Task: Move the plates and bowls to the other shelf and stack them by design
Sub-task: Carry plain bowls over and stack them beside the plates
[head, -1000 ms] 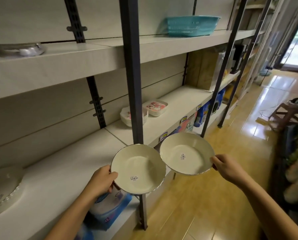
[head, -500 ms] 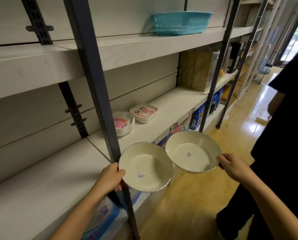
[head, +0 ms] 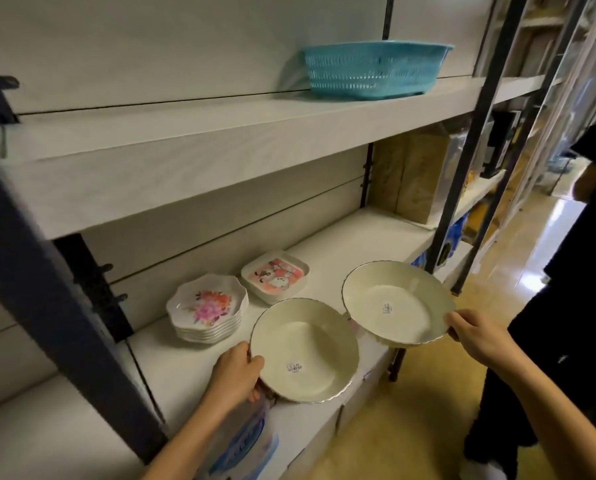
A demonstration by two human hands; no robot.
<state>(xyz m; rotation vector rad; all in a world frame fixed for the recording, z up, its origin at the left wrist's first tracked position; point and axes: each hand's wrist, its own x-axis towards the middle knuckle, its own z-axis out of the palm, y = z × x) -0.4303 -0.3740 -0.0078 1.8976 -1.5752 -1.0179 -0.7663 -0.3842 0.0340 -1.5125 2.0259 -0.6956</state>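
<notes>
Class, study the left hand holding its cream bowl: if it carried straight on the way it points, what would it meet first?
Probably the stack of square cartoon plates: the left hand, holding a cream bowl, points across the shelf towards it; depth is unclear.

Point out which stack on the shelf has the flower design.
The left stack, with scalloped rims and a pink bouquet. The square stack to its right shows a cartoon figure instead.

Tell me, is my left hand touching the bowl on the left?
Touching. The head view shows the left hand gripping the left bowl, thumb over its rim and fingers underneath.
</notes>
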